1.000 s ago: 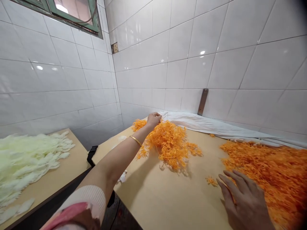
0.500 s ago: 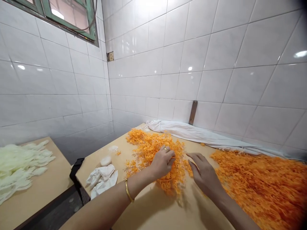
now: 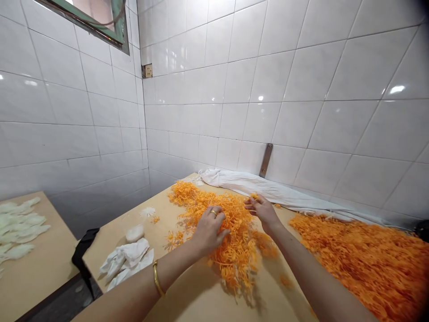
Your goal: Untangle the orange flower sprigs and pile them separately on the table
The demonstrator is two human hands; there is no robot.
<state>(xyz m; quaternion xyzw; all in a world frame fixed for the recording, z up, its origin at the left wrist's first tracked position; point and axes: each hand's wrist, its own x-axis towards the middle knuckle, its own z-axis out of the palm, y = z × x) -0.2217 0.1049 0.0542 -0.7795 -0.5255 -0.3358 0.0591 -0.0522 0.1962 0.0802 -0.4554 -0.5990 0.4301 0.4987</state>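
Two bare hands at an orange tangle [image 3: 234,257], seen from where I stand. The tangle lies mid-tabletop [image 3: 208,299], directly in front of the person, prob. so both hands reach it easily. L hand [image 3: 209,227] rests on its near L side, fingers curled, thumb apart; can't tell whether they grip any strands. The low, palm-down pose may steady the loose mass. R hand [image 3: 263,212] is raised at the far R edge, fingertips pinched on a small orange piece [image 3: 254,196], prob. b/c it's too fine for a full-hand hold. A larger orange heap [image 3: 362,259] lies apart to R, perhaps so the two don't mix. A long white cloth [image 3: 241,180] runs along the wall side, poss. as a barrier betw. tiles & strands. To L: crumpled cloth [image 3: 125,259] touching a round whitish item [image 3: 135,233], both near the edge, seemingly out of the hands' way.
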